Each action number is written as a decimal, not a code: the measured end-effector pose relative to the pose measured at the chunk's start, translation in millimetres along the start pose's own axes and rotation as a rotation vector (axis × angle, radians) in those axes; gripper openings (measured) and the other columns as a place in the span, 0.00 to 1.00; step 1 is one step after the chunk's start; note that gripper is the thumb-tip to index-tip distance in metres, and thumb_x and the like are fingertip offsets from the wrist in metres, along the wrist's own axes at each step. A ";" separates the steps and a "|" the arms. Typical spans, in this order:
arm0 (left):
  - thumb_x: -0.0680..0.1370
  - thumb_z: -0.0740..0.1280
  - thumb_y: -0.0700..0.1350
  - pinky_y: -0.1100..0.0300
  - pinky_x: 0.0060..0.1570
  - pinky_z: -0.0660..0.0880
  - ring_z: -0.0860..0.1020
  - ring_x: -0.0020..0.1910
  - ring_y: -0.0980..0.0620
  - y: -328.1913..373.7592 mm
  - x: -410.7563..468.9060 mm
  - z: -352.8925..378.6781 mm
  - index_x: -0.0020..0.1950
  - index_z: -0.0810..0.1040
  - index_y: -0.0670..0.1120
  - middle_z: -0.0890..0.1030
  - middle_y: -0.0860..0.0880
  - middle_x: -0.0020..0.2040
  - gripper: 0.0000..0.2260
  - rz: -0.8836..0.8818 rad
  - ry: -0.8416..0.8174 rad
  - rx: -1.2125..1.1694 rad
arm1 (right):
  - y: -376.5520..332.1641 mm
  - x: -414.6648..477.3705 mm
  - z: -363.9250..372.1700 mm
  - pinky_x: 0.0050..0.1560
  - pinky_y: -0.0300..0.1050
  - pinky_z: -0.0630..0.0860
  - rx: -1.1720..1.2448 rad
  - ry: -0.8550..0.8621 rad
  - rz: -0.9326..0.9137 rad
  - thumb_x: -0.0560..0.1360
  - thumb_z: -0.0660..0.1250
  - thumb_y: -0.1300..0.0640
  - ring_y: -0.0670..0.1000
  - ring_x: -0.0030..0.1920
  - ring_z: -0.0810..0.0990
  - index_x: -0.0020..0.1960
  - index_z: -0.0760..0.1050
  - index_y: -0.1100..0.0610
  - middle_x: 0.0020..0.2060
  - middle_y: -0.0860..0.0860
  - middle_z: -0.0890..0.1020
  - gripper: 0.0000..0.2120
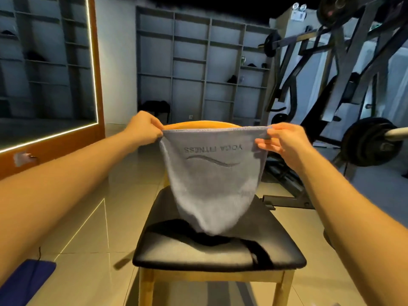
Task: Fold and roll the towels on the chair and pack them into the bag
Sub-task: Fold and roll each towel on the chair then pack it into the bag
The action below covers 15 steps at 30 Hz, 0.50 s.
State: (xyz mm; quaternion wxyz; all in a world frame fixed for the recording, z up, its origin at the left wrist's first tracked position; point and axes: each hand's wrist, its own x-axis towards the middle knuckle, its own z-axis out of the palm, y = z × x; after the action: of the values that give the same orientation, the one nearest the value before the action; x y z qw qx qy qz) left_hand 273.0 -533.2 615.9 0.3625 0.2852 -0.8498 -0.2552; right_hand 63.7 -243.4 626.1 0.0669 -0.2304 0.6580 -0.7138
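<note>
A grey towel (212,184) with upside-down lettering hangs in the air above the chair (284,246). My left hand (144,129) pinches its top left corner. My right hand (283,140) pinches the top right corner. The towel's top edge is stretched level between them and its lower end dangles just over the black seat cushion. A dark cloth (249,248) lies flat on the seat under it, hard to tell from the cushion. No bag can be made out for certain.
A weight rack with barbell plates (366,142) stands close on the right. A mirror with a lit wooden frame (95,85) is at the left. Grey shelving (189,69) covers the far wall. A blue mat (24,283) lies on the tiled floor at lower left.
</note>
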 end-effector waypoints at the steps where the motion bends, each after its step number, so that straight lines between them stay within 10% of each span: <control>1: 0.76 0.68 0.31 0.61 0.33 0.82 0.81 0.34 0.48 0.2 3.9 6.4 0.46 0.84 0.41 0.84 0.36 0.45 0.08 -0.062 -0.004 -0.074 | 7.7 7.5 4.4 0.50 0.52 0.85 0.012 -0.011 -0.036 0.81 0.62 0.69 0.62 0.48 0.87 0.50 0.78 0.62 0.56 0.64 0.82 0.07; 5: 0.80 0.59 0.28 0.59 0.24 0.80 0.81 0.24 0.51 17.2 17.6 18.4 0.48 0.76 0.41 0.79 0.36 0.44 0.11 -0.130 0.110 -0.452 | 13.5 27.0 11.1 0.59 0.53 0.82 0.022 0.028 -0.162 0.81 0.65 0.66 0.55 0.49 0.88 0.47 0.79 0.57 0.52 0.61 0.85 0.07; 10: 0.80 0.60 0.30 0.60 0.30 0.81 0.81 0.29 0.53 23.5 13.4 20.7 0.54 0.77 0.39 0.81 0.42 0.39 0.09 0.017 0.176 -0.537 | 9.8 32.7 -0.8 0.33 0.46 0.82 0.157 -0.004 0.000 0.78 0.63 0.67 0.56 0.33 0.85 0.57 0.77 0.66 0.47 0.62 0.83 0.09; 15: 0.77 0.62 0.33 0.66 0.24 0.67 0.68 0.27 0.52 20.9 20.5 15.1 0.44 0.80 0.42 0.73 0.44 0.33 0.09 -0.055 0.171 -0.645 | 1.9 28.2 -7.8 0.24 0.37 0.63 0.377 -0.130 -0.018 0.77 0.61 0.64 0.46 0.27 0.60 0.54 0.79 0.67 0.35 0.54 0.69 0.11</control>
State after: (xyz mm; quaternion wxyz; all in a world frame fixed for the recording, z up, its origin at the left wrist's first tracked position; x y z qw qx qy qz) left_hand 243.4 -528.7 629.8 0.4971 0.1988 -0.6838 -0.4957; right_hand 35.1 -247.8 630.8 0.1448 -0.2654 0.5048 -0.8086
